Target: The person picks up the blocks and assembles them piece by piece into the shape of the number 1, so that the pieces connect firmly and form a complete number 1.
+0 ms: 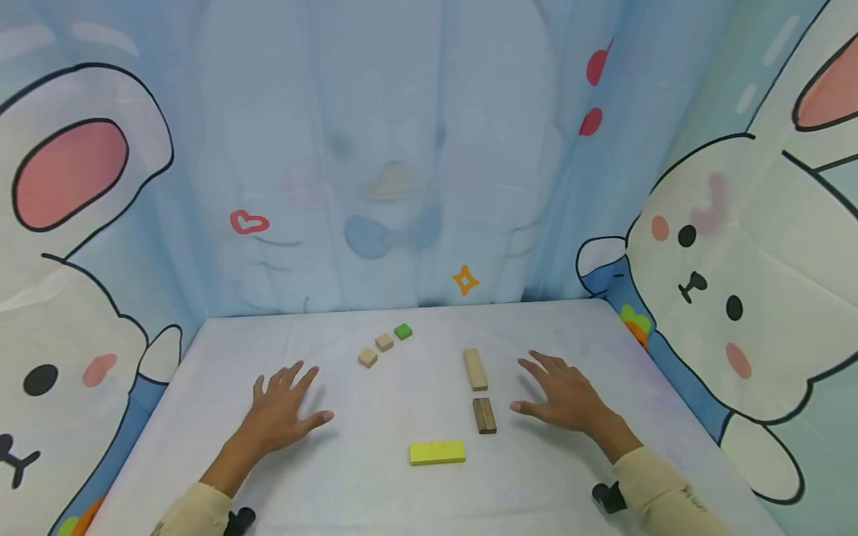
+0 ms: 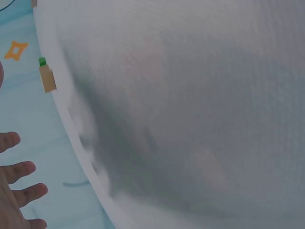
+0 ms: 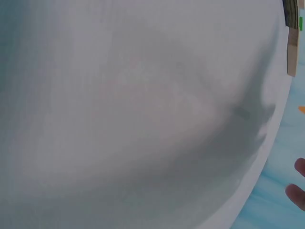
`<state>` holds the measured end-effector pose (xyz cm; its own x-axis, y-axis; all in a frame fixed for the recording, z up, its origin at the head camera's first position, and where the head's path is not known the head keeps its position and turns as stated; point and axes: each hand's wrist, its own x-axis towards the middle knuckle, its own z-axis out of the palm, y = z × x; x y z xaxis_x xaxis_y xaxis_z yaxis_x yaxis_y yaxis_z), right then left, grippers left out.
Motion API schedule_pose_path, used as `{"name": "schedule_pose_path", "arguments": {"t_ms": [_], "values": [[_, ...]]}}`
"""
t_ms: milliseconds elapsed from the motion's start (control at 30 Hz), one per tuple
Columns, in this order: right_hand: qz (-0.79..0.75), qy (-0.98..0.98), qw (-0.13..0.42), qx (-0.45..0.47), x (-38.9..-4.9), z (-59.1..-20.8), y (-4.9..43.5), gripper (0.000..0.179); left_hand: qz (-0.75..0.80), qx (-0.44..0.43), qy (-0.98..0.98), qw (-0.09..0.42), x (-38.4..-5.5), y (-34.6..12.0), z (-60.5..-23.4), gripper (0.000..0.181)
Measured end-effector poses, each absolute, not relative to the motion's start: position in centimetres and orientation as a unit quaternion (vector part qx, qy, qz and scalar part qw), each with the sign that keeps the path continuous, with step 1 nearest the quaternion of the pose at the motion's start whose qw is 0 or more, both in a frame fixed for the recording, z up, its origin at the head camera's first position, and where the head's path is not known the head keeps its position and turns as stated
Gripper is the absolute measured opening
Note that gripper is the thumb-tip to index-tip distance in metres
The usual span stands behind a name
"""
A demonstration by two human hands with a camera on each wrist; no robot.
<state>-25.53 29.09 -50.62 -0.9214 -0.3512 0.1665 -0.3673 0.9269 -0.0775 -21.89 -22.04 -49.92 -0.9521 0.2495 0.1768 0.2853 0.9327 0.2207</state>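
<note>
Both hands hover over a white table, fingers spread and holding nothing. My left hand (image 1: 278, 409) is at the left, nearest to a small plain wooden cube (image 1: 367, 357). A second plain cube (image 1: 384, 342) and a green cube (image 1: 403, 331) run in a slanting row behind it. My right hand (image 1: 561, 394) is beside a pale wooden block (image 1: 475, 369) and a dark brown wooden block (image 1: 484, 415), lying end to end with a small gap. Between the hands, nearer the front, lies a yellow block (image 1: 437, 452). In the wrist views only some fingertips (image 2: 21, 171) show.
The white tabletop (image 1: 362, 484) ends at a blue curtain (image 1: 402, 149) printed with cartoon rabbits, which hangs behind and at both sides. Black straps (image 1: 608, 497) sit at the wrists, below beige sleeves (image 1: 660, 487).
</note>
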Motion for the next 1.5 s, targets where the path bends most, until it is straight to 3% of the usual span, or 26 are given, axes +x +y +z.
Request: {"name": "schedule_pose_path", "arguments": {"t_ms": [767,1100,1500], "values": [[0.069,-0.973,0.018,0.218,-25.3,-50.5,26.0,0.082,-0.136,-0.222,-0.965,0.045,-21.4,-16.4,-50.5,0.077],[0.072,-0.968,-0.011,0.240,-25.1,-50.8,25.3,0.080,-0.128,-0.264,-0.956,0.010,-21.4,-14.1,-50.5,0.068],[0.109,-0.966,-0.087,0.216,-25.5,-50.7,23.9,0.081,-0.107,-0.320,-0.940,-0.044,-21.4,-11.1,-50.5,0.060]]}}
